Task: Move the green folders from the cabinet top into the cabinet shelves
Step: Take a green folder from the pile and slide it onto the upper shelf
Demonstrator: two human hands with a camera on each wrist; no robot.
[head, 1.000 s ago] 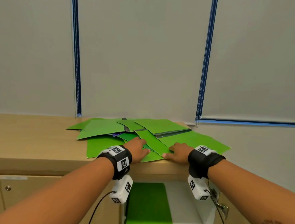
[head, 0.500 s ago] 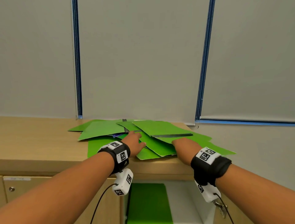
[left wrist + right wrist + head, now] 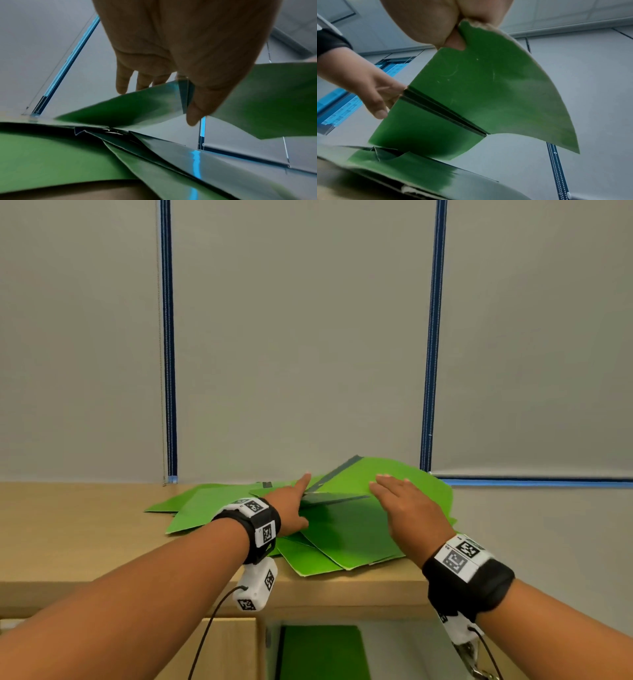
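Several green folders [image 3: 205,506] lie fanned in a loose pile on the wooden cabinet top [image 3: 68,529]. One green folder with a grey spine [image 3: 394,474] is raised off the pile and tilted. My left hand [image 3: 301,501] pinches its spine end, fingers on top and thumb underneath, as the left wrist view shows [image 3: 163,97]. My right hand [image 3: 400,501] lies across the folder's top. In the right wrist view its thumb [image 3: 453,40] pinches the folder's edge [image 3: 488,94], and the left hand [image 3: 373,92] holds the spine.
Below the top, an open shelf holds a flat green folder [image 3: 322,652], with a closed wooden door [image 3: 226,652] to its left. Grey blinds with blue edge strips [image 3: 431,337] hang right behind the pile. The cabinet top ends just right of the pile.
Both hands reached further back over the pile and took hold of the grey-spined folder. It now stands lifted and tilted instead of lying flat.
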